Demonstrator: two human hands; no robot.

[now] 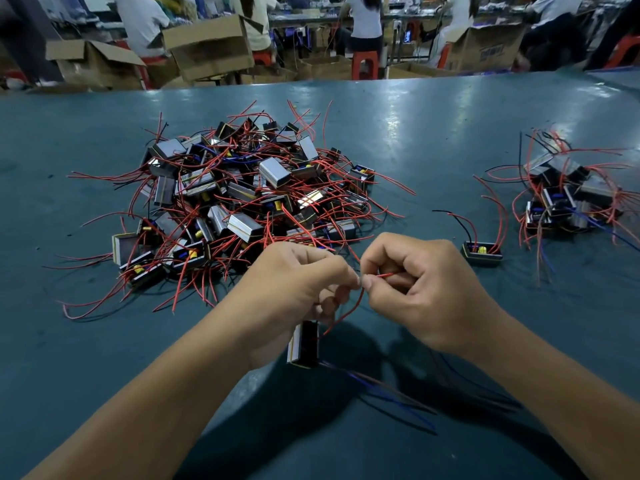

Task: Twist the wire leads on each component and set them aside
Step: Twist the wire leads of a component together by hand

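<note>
Red lead wire [349,308] runs between my two hands: my left hand [294,289] pinches it at the fingertips while my right hand [422,289] grips its end. Its component [304,342] hangs just under my left hand, above the teal table [433,140]. I see a big pile [239,195] ahead-left, a smaller pile [568,195] far right, and one lone component [482,252] between.

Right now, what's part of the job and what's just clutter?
In the job:
left hand and right hand, pinching a red lead
held component
big pile
small pile
lone component

Lying about:
cardboard boxes
red stools
</note>
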